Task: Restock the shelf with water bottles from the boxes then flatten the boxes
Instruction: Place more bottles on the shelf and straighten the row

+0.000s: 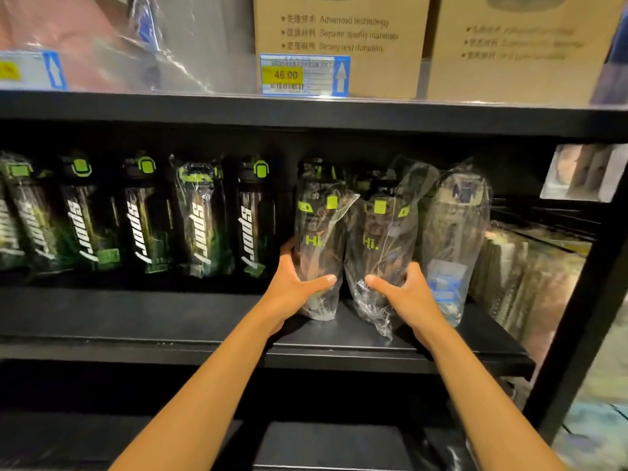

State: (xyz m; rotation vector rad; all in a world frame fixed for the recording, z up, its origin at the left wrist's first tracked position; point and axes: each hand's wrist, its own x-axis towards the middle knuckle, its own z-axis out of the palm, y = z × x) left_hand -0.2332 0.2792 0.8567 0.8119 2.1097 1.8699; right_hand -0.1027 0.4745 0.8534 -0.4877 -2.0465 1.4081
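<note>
Hands work at the right half of the black shelf (163, 317). The left hand (294, 287) curls round the base of a first bagged bottle (319, 232) marked "Hi.", with the thumb across its front and the fingers behind. The right hand (406, 294) grips a second bagged bottle (382, 232) the same way. Both bottles stand roughly upright, a little back from the shelf's front edge, and their bags touch. A paler bagged bottle (453, 226) stands just beside them toward the shelf's right end. A row of sport bottles (200, 219) with green lids fills the left half along the back. Two cardboard boxes (339, 32) sit on the upper shelf (204, 108), and a price tag (304, 75) reading 46.00 hangs at its front edge.
</note>
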